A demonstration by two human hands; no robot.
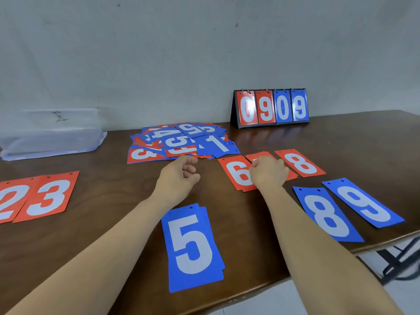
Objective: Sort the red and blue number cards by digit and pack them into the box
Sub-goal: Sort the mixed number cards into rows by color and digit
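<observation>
Just beyond the left hand [179, 176], the jumbled card pile [181, 142].

Cannot read the digit on the red card [252, 156] under the right hand [268, 172], between the red 6 [236, 173] and red 8 [300, 164]. Cropped at the picture's left side: red 2 card [9, 201] and clear box [52, 137]. Overlapped in the pile [181, 142] toward the table's far edge, several digits only partly legible.
</observation>
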